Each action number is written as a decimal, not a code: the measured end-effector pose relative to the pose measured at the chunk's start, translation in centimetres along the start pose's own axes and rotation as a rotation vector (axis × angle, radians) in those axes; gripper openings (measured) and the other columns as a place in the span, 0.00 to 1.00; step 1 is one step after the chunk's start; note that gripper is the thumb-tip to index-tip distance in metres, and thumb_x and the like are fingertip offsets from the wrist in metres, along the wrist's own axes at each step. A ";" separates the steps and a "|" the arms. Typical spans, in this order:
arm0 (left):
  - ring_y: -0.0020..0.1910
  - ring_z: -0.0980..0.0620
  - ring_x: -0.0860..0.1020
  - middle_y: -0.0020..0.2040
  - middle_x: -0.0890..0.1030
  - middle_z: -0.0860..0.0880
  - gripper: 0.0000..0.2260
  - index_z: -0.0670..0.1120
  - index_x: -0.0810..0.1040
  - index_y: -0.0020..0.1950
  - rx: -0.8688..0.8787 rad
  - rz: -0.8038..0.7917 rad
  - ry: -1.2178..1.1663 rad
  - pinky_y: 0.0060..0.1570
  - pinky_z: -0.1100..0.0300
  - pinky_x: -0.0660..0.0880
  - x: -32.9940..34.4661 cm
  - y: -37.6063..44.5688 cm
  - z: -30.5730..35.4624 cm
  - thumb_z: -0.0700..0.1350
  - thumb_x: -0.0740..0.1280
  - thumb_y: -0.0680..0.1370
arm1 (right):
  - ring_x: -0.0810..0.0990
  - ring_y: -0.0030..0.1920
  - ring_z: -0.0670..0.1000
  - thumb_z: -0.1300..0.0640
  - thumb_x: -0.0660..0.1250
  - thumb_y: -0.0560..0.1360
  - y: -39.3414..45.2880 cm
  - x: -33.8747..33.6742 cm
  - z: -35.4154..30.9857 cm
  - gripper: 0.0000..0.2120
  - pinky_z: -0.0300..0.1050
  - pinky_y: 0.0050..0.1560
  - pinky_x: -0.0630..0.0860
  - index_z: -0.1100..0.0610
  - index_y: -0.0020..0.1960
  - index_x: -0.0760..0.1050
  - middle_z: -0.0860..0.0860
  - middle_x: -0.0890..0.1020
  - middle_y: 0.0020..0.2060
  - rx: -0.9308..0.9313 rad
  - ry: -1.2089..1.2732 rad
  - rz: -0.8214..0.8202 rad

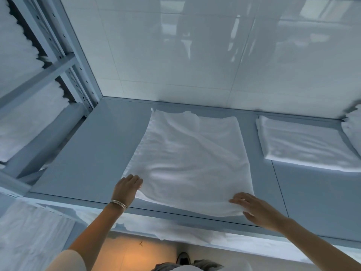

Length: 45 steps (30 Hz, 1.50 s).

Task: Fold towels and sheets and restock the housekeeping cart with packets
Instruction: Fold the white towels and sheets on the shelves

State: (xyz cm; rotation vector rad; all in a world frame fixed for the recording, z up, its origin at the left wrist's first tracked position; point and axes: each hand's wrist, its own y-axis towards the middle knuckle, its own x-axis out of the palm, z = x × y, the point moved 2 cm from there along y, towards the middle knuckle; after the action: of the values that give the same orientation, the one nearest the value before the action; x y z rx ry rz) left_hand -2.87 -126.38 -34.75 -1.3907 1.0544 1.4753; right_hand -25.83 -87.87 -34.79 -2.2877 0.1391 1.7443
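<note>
Towel, white thin woven cloth [187,159], lies spread on the grey flat table [88,149], its far edge near the glossy white tiled wall [175,55] and its near edge at the table's front lip. The left hand [128,187] has curled fingers at the near-left corner; whether it pinches the cloth or only rests on it cannot be told. The right hand [254,209] lies with fingers straight and spread, pressing on the near-right corner and gripping nothing. Risk: with only one corner possibly held, a lift would likely drag the cloth askew and give a crooked fold. Risk: the far-left corner is already turned up and rumpled; folding over it would probably trap the creases. Risk: a pull toward the person could slide the near edge off the lip. The surface shows soft diagonal wrinkles across the middle. A folded white cloth stack [304,141] lies well apart to the right.
</note>
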 end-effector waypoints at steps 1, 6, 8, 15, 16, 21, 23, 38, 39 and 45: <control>0.26 0.47 0.74 0.29 0.73 0.49 0.23 0.47 0.71 0.33 0.022 0.000 0.007 0.23 0.62 0.68 -0.1 -0.1 -0.3 0.26 0.72 0.47 | 0.70 0.60 0.39 0.57 0.69 0.73 0.0 0.3 0.2 0.31 0.35 0.59 0.72 0.44 0.72 0.61 0.38 0.68 0.62 0.057 0.039 -0.004; 0.28 0.49 0.74 0.30 0.74 0.50 0.28 0.48 0.72 0.34 0.040 -0.057 0.007 0.17 0.64 0.66 0.9 -0.9 -2.6 0.25 0.74 0.44 | 0.77 0.56 0.45 0.50 0.62 0.78 0.5 1.7 0.2 0.11 0.38 0.51 0.77 0.43 0.60 0.71 0.45 0.76 0.55 0.076 0.080 0.052; 0.31 0.50 0.73 0.31 0.74 0.51 0.24 0.49 0.72 0.34 0.138 -0.014 0.042 0.19 0.64 0.67 0.8 -1.2 -2.8 0.26 0.72 0.48 | 0.78 0.56 0.48 0.64 0.74 0.65 0.4 2.5 0.5 0.29 0.34 0.43 0.78 0.43 0.59 0.71 0.46 0.76 0.56 0.108 0.098 0.032; 0.26 0.48 0.75 0.28 0.75 0.48 0.19 0.45 0.77 0.29 0.029 0.012 0.140 0.21 0.64 0.70 1.8 -1.8 -3.2 0.27 0.75 0.47 | 0.67 0.67 0.53 0.67 0.80 0.47 -0.9 3.4 -0.5 0.68 0.44 0.71 0.55 0.48 0.77 0.45 0.50 0.74 0.65 0.082 -0.201 -0.158; 0.25 0.48 0.76 0.27 0.75 0.48 0.20 0.45 0.77 0.29 -0.008 -0.029 0.140 0.20 0.64 0.70 2.2 -1.9 -3.2 0.27 0.77 0.44 | 0.66 0.67 0.53 0.64 0.82 0.47 -0.9 3.5 -0.1 0.68 0.45 0.71 0.52 0.48 0.77 0.45 0.50 0.75 0.65 0.071 -0.259 -0.154; 0.24 0.49 0.77 0.25 0.76 0.48 0.18 0.44 0.78 0.26 -0.193 -0.109 0.227 0.24 0.63 0.74 1.0 -0.7 -2.3 0.30 0.79 0.45 | 0.53 0.75 0.55 0.47 0.71 0.70 -0.9 2.2 -0.4 0.45 0.49 0.68 0.66 0.46 0.77 0.46 0.53 0.73 0.67 0.102 -0.295 -0.156; 0.48 0.47 0.81 0.49 0.82 0.45 0.08 0.44 0.83 0.47 -0.310 -0.271 0.311 0.53 0.54 0.76 -0.5 0.4 -0.5 0.36 0.71 0.69 | 0.51 0.75 0.54 0.43 0.47 0.81 -0.4 2.9 -0.6 0.25 0.49 0.59 0.76 0.47 0.77 0.50 0.55 0.72 0.68 0.115 -0.327 -0.116; 0.76 0.45 0.38 0.77 0.37 0.56 0.27 0.59 0.46 0.77 -0.441 -0.574 -0.023 0.70 0.36 0.45 1.6 1.2 1.3 0.57 0.55 0.80 | 0.81 0.52 0.59 0.52 0.65 0.66 10.9 -0.8 -4.4 0.19 0.54 0.49 0.78 0.50 0.56 0.78 0.53 0.80 0.53 0.168 -0.125 -0.075; 0.76 0.45 0.38 0.77 0.39 0.56 0.25 0.58 0.48 0.76 -0.488 -0.575 0.040 0.70 0.35 0.45 1.0 1.6 -0.2 0.53 0.55 0.81 | 0.80 0.52 0.56 0.52 0.64 0.69 11.1 -0.9 -5.5 0.17 0.49 0.49 0.78 0.50 0.58 0.78 0.53 0.79 0.53 0.149 -0.091 -0.128; 0.72 0.44 0.59 0.75 0.58 0.47 0.20 0.47 0.59 0.74 -0.572 -0.369 -0.045 0.68 0.50 0.61 -1.4 3.5 3.8 0.48 0.53 0.81 | 0.74 0.62 0.50 0.60 0.58 0.78 13.3 -1.1 -8.0 0.16 0.41 0.60 0.67 0.55 0.64 0.74 0.50 0.72 0.64 0.079 0.222 -0.053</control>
State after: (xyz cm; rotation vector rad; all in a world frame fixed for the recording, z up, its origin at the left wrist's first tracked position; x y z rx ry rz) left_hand -7.30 -123.81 -33.12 -1.8154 0.3144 1.5742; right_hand -21.75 -102.83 -33.77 -2.3980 0.1841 1.4300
